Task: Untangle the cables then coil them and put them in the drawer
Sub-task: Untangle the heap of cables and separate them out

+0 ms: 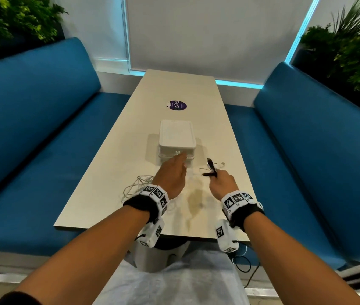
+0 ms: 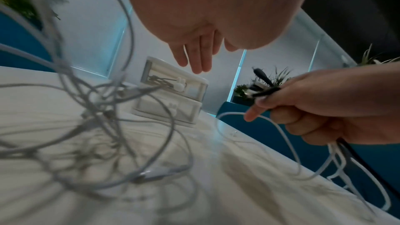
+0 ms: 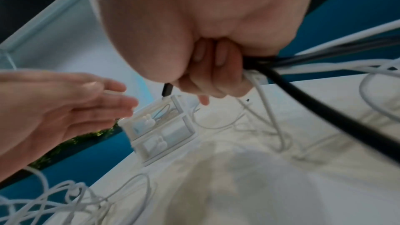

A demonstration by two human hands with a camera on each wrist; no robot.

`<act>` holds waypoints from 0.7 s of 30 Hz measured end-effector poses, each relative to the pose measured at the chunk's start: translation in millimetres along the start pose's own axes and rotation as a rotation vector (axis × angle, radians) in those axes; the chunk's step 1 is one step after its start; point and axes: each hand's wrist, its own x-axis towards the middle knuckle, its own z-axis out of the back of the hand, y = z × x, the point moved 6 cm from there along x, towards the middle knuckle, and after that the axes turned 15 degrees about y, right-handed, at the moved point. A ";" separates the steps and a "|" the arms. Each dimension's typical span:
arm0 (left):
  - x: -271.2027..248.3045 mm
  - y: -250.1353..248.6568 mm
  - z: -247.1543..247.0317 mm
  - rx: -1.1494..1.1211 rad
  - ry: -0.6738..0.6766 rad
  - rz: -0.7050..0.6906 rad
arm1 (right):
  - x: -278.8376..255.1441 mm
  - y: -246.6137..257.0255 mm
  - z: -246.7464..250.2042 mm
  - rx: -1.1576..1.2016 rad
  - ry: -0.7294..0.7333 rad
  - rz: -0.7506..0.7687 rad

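Here your right hand (image 1: 223, 183) is clenched around a bundle of cables (image 3: 281, 78): one thick black cable (image 3: 324, 109) with a dark plug poking out past your fingers (image 3: 207, 81), and several thin white cables trailing from the bottom of your fist down onto the long pale rectangular table (image 1: 174, 89). In the left wrist view one white strand loops out from under your right forefinger and lies along the table's right edge. Your left hand (image 1: 173, 175) is released, its fingers (image 2: 194, 57) straight and close together, holding nothing, with the fingertips reaching toward the front of the small white plastic two-drawer box (image 1: 176, 139) that stands in the middle of the table, just beyond both hands. Whether the fingertips touch the box cannot be told. Each drawer front is see-through with a little white rabbit-shaped knob (image 2: 179, 83); some thin cable shows through the upper drawer's window. On the near left of the table, just beside your left wrist, lies a loose tangled heap of thin white cables (image 1: 137, 186), its loops crossing one another, with a slim white connector among them. A round purple sticker (image 1: 178, 105) sits farther along the table, and blue upholstered benches (image 1: 31, 128) flank it on both sides.
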 end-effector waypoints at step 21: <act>-50.2 59.5 -3.3 0.673 0.384 0.065 | 2.8 4.3 -71.8 -0.111 0.289 0.043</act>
